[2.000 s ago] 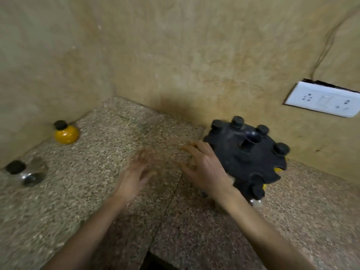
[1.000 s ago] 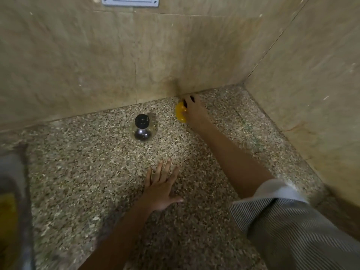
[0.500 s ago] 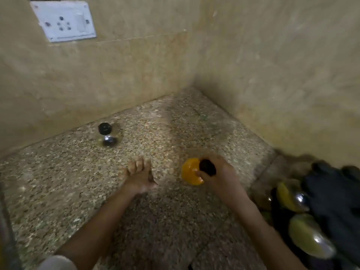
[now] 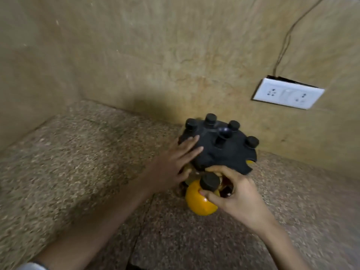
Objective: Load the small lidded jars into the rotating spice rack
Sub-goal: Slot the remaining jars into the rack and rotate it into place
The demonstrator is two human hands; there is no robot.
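No brand, label or legible writing showed on any item; the jar bodies and caps were unmarked as far as the blur allowed.

The right hand [image 4: 236, 197] was clamped on a yellow jar [image 4: 199, 202] with a black cap [image 4: 209, 182], thumb and fingers pinching around the neck just under the cap. The jar's long axis was tilted, cap end pointing up and away toward the rack, round yellow body nearer the camera and low over the granite counter [image 4: 78, 162]. It sat right at the near rim of the black spice rack [image 4: 220, 151], at one of the notches in the top disc; whether the neck had entered the notch could not be told.

The left hand [image 4: 175, 164] lay flat with fingers spread and extended on the rack's top disc at its left edge, gripping nothing. The two hands were close together, not touching.

Four black-capped jars stood upright in notches around the rack's far rim, with a central black handle post [image 4: 222, 136] between them. A white socket plate [image 4: 288, 93] was on the tan wall to the right, a cord [image 4: 286, 38] running up from it.

Compared with half a second earlier: the yellow jar had travelled from mid-counter, well left of the rack, to the rack's near edge; the left hand had left the counter surface and come onto the rack top; the clear jar by the left wall was out of view.
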